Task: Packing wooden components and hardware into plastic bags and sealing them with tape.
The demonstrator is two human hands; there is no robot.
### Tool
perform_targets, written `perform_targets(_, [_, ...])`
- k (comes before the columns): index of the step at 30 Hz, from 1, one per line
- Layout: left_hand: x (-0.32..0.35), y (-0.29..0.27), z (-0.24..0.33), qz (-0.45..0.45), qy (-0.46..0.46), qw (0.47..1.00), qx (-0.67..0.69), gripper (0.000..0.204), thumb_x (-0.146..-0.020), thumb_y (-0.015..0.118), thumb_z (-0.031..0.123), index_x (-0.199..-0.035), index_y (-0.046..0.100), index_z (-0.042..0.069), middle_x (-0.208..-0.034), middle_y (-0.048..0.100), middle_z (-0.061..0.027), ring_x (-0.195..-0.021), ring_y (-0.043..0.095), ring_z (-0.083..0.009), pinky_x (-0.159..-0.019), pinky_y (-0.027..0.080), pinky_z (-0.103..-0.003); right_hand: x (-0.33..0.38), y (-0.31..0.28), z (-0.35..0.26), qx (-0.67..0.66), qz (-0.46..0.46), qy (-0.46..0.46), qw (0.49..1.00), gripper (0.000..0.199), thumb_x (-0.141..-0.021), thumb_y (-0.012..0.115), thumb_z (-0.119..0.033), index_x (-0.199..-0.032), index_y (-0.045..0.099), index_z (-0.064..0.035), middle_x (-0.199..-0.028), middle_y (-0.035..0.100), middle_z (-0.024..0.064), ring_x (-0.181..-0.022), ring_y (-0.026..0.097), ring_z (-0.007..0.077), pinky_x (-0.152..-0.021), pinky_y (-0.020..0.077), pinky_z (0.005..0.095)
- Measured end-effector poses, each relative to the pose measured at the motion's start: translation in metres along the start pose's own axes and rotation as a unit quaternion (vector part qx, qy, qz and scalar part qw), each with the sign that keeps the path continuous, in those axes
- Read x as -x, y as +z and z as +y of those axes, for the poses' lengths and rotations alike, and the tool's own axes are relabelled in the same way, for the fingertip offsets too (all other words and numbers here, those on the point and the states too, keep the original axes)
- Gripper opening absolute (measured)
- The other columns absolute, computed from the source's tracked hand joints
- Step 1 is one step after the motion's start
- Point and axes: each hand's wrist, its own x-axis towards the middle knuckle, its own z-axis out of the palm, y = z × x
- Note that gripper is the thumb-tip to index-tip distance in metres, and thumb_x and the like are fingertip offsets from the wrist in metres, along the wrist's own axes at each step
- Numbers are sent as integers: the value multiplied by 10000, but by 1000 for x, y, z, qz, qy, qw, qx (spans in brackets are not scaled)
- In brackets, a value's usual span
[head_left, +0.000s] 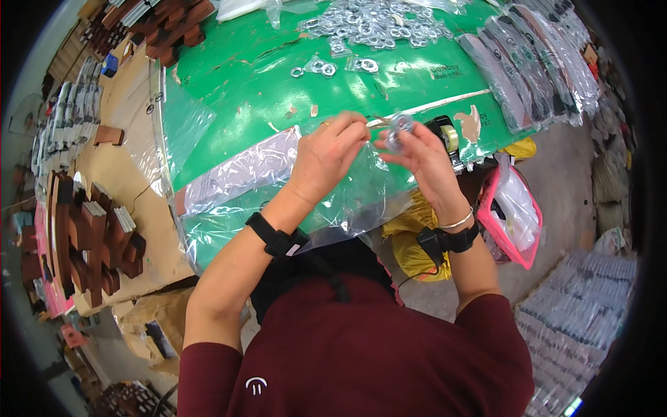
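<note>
Over the table's near edge my right hand [429,163] pinches a small clear packet of metal rings [401,131] between thumb and fingers. Just to its left is my left hand [326,156], closed, its thumb and fingertips pressed together; what they hold, if anything, is hidden. Beneath both hands lies a wide clear plastic bag [361,191], wrinkled and shiny, its lower edge at the table's front. A long flat board in clear wrapping [243,170] lies left of my left hand, on the green tabletop [257,90].
Many ring packets [375,24] are heaped at the back, with a few loose ones [323,67] nearer. Wrapped boards [524,66] lie far right. A tape dispenser [448,135] stands beside my right hand. Below it are a pink-rimmed bag [517,215] and yellow sacks [413,247]. Brown wooden pieces [90,236] are stacked left.
</note>
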Motion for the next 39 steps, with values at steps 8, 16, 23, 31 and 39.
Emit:
perform_targets(8, [2, -1, 7, 48, 22, 999, -12, 185, -770, 709, 88, -933, 680, 169, -921, 602, -26, -811, 660, -244, -650, 535, -368, -52, 32, 21, 447, -391, 139, 793, 254, -907, 753, -192, -1096, 686, -37, -981, 714, 65, -841, 703, 195, -727, 555, 305])
perform_targets(16, [14, 20, 13, 29, -7, 999, 14, 211, -764, 689, 101, -964, 669, 164, -922, 611, -23, -861, 646, -252, -700, 538, -378, -58, 32, 64, 383, -395, -30, 835, 424, -931, 729, -249, -1304, 656, -60, -1258, 679, 114, -1171, 629, 204, -1007, 504, 392])
perform_targets(23, [65, -37, 38, 10, 12, 995, 99, 272, -850, 759, 120, -1118, 713, 125, -1112, 712, -33, -1001, 689, -242, -836, 561, -373, -58, 49, 35, 144, -409, 225, 872, 500, -992, 631, -240, -1427, 573, -2, -1395, 634, 108, -1265, 609, 193, -1115, 468, 363])
perform_targets(31, [107, -61, -11, -8, -92, 996, -1, 135, -843, 752, 68, -970, 734, 111, -935, 691, -22, -844, 650, -250, -709, 524, -370, -60, 19, 37, 220, -405, 123, 879, 456, -1033, 592, -200, -1453, 555, -25, -1323, 669, 150, -1134, 686, 239, -988, 567, 388])
perform_targets(39, [128, -29, -26, -78, -95, 992, 1, 369, -862, 727, 97, -1228, 710, 134, -1061, 603, -43, -931, 569, -259, -802, 504, -395, -58, -20, 30, 481, -298, -71, 822, 626, -1013, 618, -132, -1597, 398, -183, -970, 705, 73, -874, 663, 143, -760, 579, 323])
